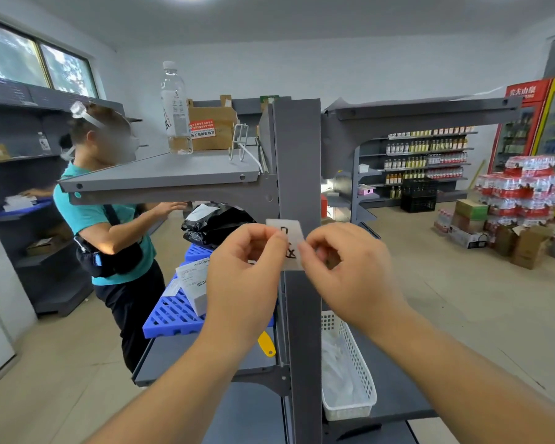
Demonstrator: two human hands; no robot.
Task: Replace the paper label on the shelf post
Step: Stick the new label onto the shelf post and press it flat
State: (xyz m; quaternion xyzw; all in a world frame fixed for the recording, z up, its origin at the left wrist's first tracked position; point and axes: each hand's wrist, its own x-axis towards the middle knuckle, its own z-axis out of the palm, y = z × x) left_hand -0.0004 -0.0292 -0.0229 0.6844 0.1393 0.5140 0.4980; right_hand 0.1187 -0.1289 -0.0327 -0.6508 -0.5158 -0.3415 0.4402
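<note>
A small white paper label point(288, 240) with black handwriting is held in front of the grey upright shelf post point(298, 161). My left hand point(244, 270) pinches the label's left edge with thumb and forefinger. My right hand point(346, 267) pinches its right edge. The label's lower part is partly hidden behind my fingers. I cannot tell whether the label touches the post.
A grey shelf point(161, 177) at the left carries a water bottle point(175, 110) and a cardboard box point(212, 126). Below lie a blue crate point(173, 315), a yellow tool point(266, 344) and a white basket point(350, 373). Another person point(109, 225) stands at the left. Stacked drink packs point(523, 190) stand at the right.
</note>
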